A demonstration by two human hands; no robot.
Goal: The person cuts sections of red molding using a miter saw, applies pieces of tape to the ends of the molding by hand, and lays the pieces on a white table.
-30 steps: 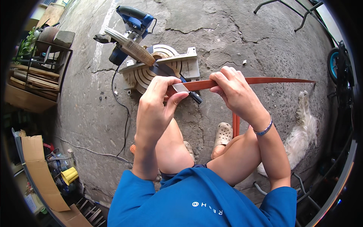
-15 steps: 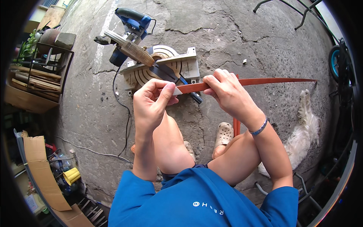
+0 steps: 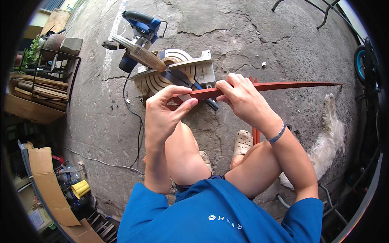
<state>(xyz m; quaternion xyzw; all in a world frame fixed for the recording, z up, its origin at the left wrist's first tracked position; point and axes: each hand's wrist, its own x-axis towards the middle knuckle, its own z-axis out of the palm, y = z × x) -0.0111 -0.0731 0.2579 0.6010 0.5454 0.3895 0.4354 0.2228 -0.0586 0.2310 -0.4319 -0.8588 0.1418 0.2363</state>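
A long reddish-brown wooden strip [image 3: 279,85] runs from between my hands out toward the right, narrowing with distance. My right hand [image 3: 243,97], a patterned band on its wrist, grips it a little way from the near end. At that end my left hand [image 3: 164,111] is closed, thumb below and fingers above. A small pale flat piece [image 3: 185,97], too small to identify, lies against the strip between them. Just beyond my hands stands a blue miter saw [image 3: 142,28] with a pale metal base [image 3: 204,71]; my left fingers overlap its near edge in view.
More reddish strips [image 3: 256,135] stand by my right clog [image 3: 243,142]. A white furry dog [image 3: 326,148] lies at the right. A black cord [image 3: 139,121] trails from the saw. Wooden slats [image 3: 40,89] fill a rack at left, near cardboard [image 3: 48,190]. The concrete floor [image 3: 227,36] is cracked.
The strip has rolled slightly, so a narrower face shows. My left thumb has shifted right along its end, and the pale piece now shows less white.
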